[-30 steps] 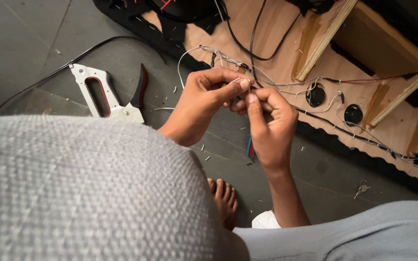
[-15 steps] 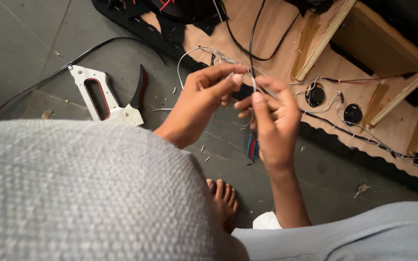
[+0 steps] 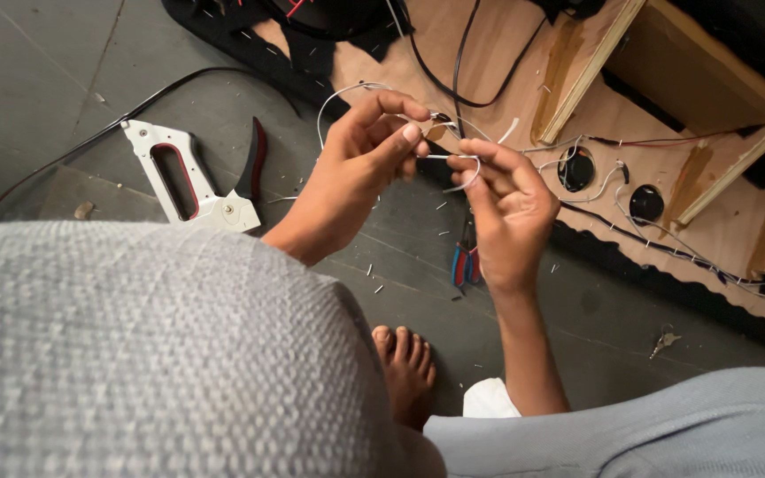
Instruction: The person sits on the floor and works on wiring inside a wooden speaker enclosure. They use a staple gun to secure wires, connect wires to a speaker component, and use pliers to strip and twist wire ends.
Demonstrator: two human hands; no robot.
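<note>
My left hand (image 3: 360,164) pinches a thin white wire (image 3: 338,93) between thumb and fingertips; the wire loops up over the hand. My right hand (image 3: 505,208) grips the wire's other end, which curls between its fingers just to the right. Both hands hover above the grey floor, close to the edge of a brown wooden board (image 3: 524,62). The wire runs on toward two round black parts (image 3: 577,166) set in the board.
A white staple gun with a red and black handle (image 3: 197,181) lies on the floor to the left. Red and blue handled pliers (image 3: 464,264) lie below my right hand. A black cable (image 3: 90,146), small keys (image 3: 663,339) and my bare foot (image 3: 405,367) are nearby.
My hands have drawn slightly apart, and the right hand has moved right, pulling the wire end out between them.
</note>
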